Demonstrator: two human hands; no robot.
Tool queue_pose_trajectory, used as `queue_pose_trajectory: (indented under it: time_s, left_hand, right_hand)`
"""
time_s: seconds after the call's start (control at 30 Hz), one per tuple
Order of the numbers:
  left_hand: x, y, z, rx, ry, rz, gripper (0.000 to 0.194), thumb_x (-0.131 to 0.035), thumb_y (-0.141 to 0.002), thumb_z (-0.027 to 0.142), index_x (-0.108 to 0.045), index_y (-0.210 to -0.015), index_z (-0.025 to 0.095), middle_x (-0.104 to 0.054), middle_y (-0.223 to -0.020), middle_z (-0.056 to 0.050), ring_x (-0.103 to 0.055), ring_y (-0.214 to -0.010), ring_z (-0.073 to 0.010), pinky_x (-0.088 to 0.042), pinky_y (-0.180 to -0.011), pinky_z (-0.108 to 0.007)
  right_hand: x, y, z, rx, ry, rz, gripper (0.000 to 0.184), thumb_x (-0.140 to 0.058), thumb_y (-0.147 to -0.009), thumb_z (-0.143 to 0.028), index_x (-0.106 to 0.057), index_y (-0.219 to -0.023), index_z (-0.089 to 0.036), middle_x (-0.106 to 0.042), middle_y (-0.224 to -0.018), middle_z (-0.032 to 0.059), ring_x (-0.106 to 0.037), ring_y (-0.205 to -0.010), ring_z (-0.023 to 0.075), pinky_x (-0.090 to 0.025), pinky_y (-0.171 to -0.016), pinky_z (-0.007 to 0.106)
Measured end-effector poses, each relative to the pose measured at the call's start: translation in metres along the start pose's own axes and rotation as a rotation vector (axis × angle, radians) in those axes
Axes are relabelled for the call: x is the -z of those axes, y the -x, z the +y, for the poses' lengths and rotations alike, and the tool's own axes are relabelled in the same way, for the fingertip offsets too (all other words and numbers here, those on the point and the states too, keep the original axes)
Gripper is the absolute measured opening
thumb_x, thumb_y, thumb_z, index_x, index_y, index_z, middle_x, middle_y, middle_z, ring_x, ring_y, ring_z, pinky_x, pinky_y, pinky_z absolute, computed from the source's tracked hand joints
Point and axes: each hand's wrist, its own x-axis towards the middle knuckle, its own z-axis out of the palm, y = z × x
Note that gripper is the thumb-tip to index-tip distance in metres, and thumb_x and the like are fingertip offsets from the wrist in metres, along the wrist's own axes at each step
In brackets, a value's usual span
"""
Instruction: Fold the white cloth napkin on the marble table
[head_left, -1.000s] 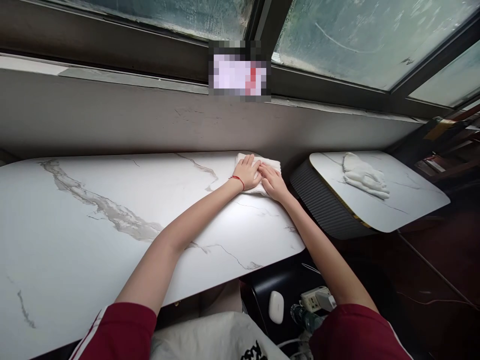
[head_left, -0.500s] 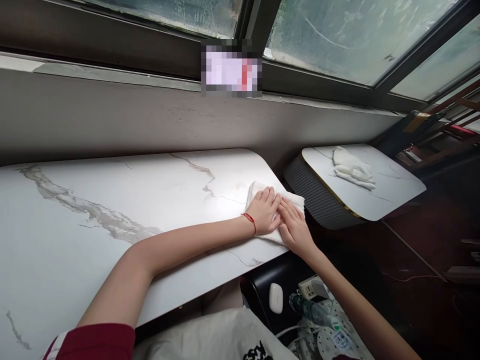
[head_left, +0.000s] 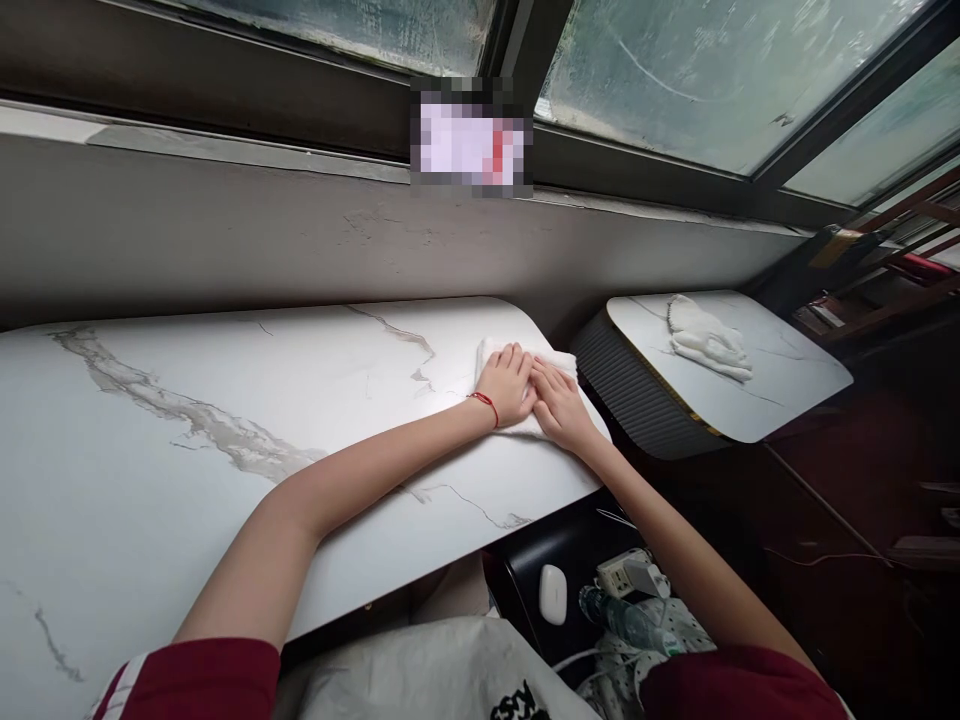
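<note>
Cloth (head_left: 487, 352) has been shifted away from the table's (head_left: 337, 390) near edge, pressed beneath flattened left hand (head_left: 508, 388) and right hand (head_left: 564, 410).

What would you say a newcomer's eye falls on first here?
Probably the left hand and right hand, side by side on a white cloth near the right end of the marbled tabletop. The red bracelet on the left wrist likely comes next, then the crumpled white fabric on the smaller table at right.
</note>
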Motion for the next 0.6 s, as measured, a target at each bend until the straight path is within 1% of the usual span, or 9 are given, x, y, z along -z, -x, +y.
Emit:
queue_pose_trajectory:
  time_s: [0.2, 0.37, 0.5, 0.6]
  left_hand:
    - [0.012, -0.013, -0.049, 0.13, -0.019, 0.007, 0.061, -0.042, -0.098, 0.032, -0.044, -0.149, -0.001, -0.042, -0.158, -0.025, -0.038, -0.148, -0.0343, -0.031, -0.12, -0.047]
    - [0.021, -0.02, -0.079, 0.214, -0.039, 0.037, 0.056, -0.043, -0.098, 0.03, -0.048, -0.146, 0.0, -0.044, -0.157, -0.024, -0.04, -0.147, -0.0329, -0.031, -0.12, -0.045]
    - [0.027, -0.024, -0.1, 0.251, -0.047, 0.044, 0.053, -0.04, -0.1, 0.03, -0.049, -0.144, 0.003, -0.047, -0.156, -0.022, -0.044, -0.143, -0.0323, -0.031, -0.119, -0.045]
    - [0.028, -0.025, -0.112, 0.241, -0.039, 0.051, 0.052, -0.04, -0.1, 0.031, -0.05, -0.143, 0.004, -0.047, -0.155, -0.02, -0.045, -0.141, -0.0319, -0.03, -0.119, -0.045]
  right_hand:
    - [-0.023, -0.065, 0.002, -0.005, -0.051, -0.058, 0.059, -0.031, -0.092, -0.024, -0.049, -0.147, -0.009, -0.049, -0.156, 0.0156, -0.04, -0.149, 0.0279, -0.032, -0.12, 0.048]
    - [-0.035, -0.11, -0.001, -0.021, -0.096, -0.101, 0.058, -0.031, -0.092, -0.024, -0.05, -0.146, -0.011, -0.047, -0.158, 0.014, -0.039, -0.15, 0.0252, -0.031, -0.121, 0.045]
    - [-0.041, -0.137, -0.007, -0.051, -0.119, -0.104, 0.057, -0.032, -0.092, -0.021, -0.051, -0.145, -0.012, -0.047, -0.158, 0.0123, -0.038, -0.15, 0.0242, -0.03, -0.121, 0.044]
    - [-0.044, -0.145, -0.012, -0.058, -0.129, -0.096, 0.056, -0.032, -0.093, -0.021, -0.051, -0.144, -0.012, -0.047, -0.158, 0.0118, -0.038, -0.149, 0.0247, -0.03, -0.121, 0.045]
